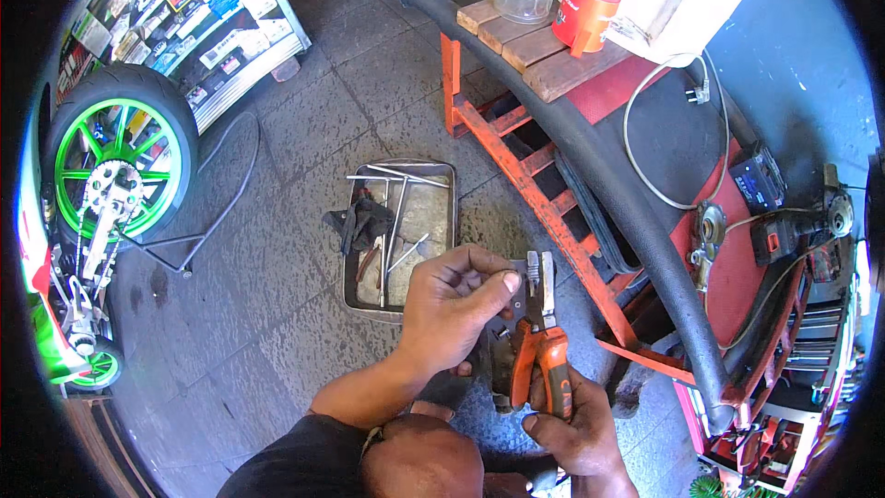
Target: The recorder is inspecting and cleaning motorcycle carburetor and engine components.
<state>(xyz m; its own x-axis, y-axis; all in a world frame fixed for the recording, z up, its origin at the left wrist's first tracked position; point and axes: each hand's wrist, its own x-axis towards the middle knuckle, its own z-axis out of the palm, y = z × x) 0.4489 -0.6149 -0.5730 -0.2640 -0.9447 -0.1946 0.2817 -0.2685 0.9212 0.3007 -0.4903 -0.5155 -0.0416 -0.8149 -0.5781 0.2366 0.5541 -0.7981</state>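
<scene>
My right hand [585, 433] is closed around the orange handles of a pair of pliers [553, 364], whose steel jaws point away from me and stand slightly apart. Just left of the jaws, my left hand [452, 309] pinches a small dark flat metal part [519, 302] between thumb and fingers. That part lies right beside the pliers; whether the two touch I cannot tell. Below it, between my hands, more dark metal shows, partly hidden by the fingers and handles.
A metal tray [348, 263] on the tiled floor holds a T-handle wrench [395, 231], other tools and a black cloth [361, 221]. On the right stands a red-framed bench [525, 161] with an orange mug [587, 14] and a cordless tool [784, 235]. A motorcycle's green wheel [171, 143] is at left.
</scene>
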